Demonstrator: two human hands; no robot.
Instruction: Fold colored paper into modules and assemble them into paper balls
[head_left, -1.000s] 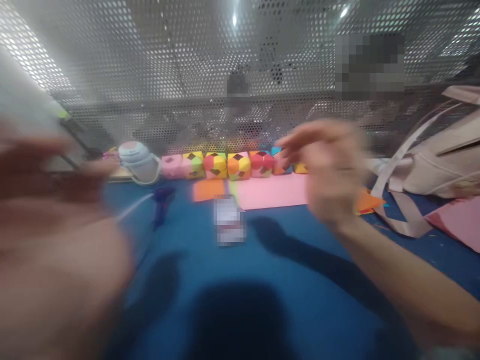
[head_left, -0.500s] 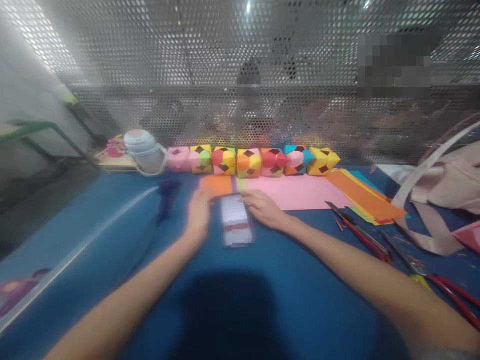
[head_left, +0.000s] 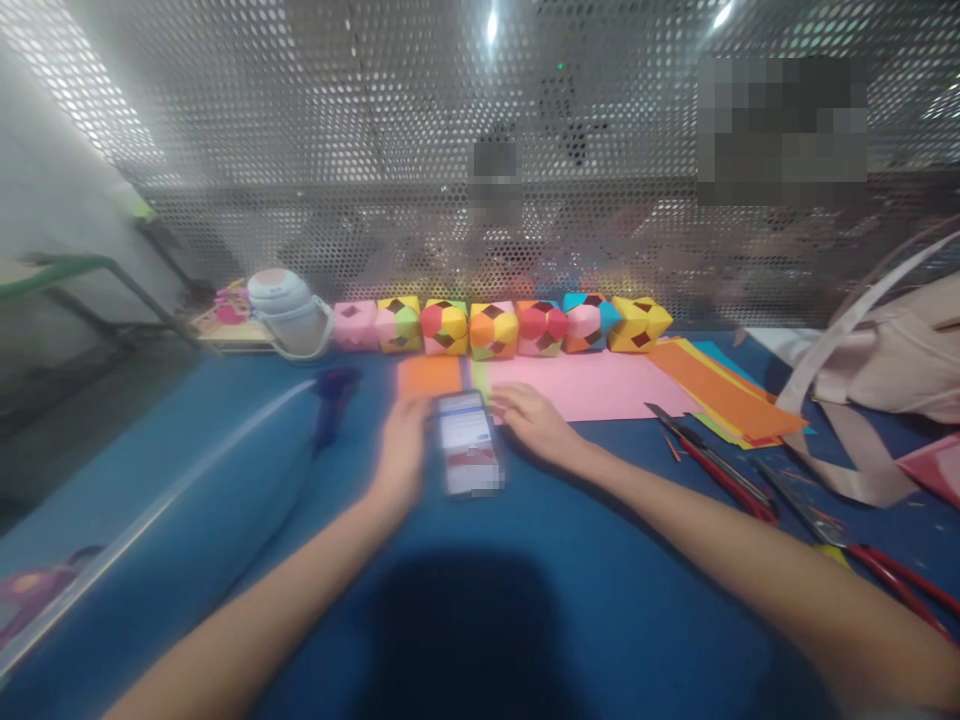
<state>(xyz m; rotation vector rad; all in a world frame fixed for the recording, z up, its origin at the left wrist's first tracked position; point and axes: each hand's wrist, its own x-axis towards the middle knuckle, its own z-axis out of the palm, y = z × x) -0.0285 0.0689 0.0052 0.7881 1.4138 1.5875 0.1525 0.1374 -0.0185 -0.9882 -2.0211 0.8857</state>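
Note:
A smartphone (head_left: 455,440) with a lit screen lies face up on the blue table, between my two hands. To its left is my left hand (head_left: 403,450), blurred, its thumb side near the phone's upper left edge; it looks open, with nothing seen in it. My right hand (head_left: 534,422) rests at the phone's upper right corner. Its fingers are stretched loosely toward the phone and hold nothing; whether they touch the edge I cannot tell. Just beyond the hands lie orange paper (head_left: 429,376) and a large pink paper sheet (head_left: 592,385).
Several folded paper balls (head_left: 493,331) line the back by a perforated metal panel (head_left: 420,210). A white lidded bucket (head_left: 289,310) and a dark blue glue-gun-like tool (head_left: 330,405) are left. Right are paper strips (head_left: 720,390), a cutter (head_left: 720,460), red-handled scissors (head_left: 892,575) and a bag (head_left: 900,350).
Both hands have drawn slightly away from the phone's upper corners, the left one moving down and left. More of the phone's top edge shows. The view has shifted slightly.

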